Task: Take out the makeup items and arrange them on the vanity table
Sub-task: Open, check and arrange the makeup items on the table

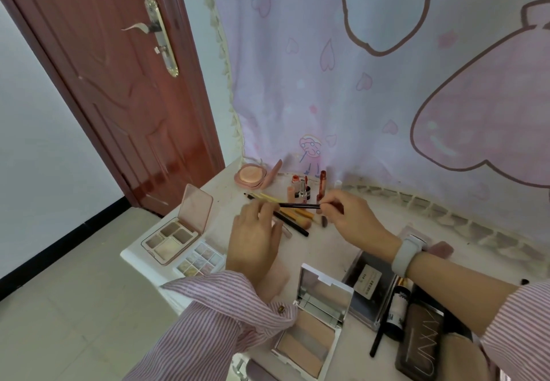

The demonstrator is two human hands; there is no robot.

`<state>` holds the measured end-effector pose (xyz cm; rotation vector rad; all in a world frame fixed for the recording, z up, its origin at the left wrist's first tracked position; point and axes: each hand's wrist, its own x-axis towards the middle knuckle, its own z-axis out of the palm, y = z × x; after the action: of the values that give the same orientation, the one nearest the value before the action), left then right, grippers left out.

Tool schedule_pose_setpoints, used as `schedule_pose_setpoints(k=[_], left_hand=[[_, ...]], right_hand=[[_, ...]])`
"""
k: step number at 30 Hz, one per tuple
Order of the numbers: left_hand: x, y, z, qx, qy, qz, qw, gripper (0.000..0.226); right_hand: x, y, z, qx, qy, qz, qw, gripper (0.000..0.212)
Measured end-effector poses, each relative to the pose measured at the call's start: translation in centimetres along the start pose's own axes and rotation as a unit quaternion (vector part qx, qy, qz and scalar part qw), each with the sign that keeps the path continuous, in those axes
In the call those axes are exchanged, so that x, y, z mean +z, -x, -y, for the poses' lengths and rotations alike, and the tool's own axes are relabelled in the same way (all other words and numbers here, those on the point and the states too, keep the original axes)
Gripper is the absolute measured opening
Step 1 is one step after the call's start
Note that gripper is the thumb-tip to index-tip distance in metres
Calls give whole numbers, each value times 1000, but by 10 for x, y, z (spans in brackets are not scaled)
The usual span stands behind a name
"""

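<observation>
Now both hands (297,220) pinching one dark pencil (297,205) above the vanity table (321,249)

Two hands, left (256,240) and right (354,217). Four open palettes: a pink four-pan one (171,239), a clear nine-pan one (201,258), a white one (312,336), a round pink compact (251,176). One thin dark pencil (297,205) held up. Brushes (300,220) lie bunched, count unclear. Roughly four upright lip tubes (303,189). One dark box (369,285). One watch (407,255).
</observation>
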<state>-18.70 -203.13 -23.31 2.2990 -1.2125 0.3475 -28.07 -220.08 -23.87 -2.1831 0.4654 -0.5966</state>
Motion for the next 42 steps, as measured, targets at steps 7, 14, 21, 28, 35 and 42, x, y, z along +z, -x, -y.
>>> schedule_pose_setpoints(k=[7,14,21,28,35,42], left_hand=[[-1,-19,-5,89,-75,7,993,25],[-2,-16,-6,96,-65,12,993,31],[-11,-22,-7,99,-25,77,992,32],[-11,-24,-13,123,9,62,990,34],[-16,-20,-10,78,37,108,990,43],[-28,-22,20,-267,318,86,906,27]], right_hand=[[-10,1,22,-4,-140,16,990,22],[-14,3,29,5,-164,18,986,24],[-16,6,33,11,-175,24,984,20],[-22,10,37,6,-159,30,987,21],[-30,12,32,12,-135,28,990,16],[-30,18,8,95,-12,44,994,16]])
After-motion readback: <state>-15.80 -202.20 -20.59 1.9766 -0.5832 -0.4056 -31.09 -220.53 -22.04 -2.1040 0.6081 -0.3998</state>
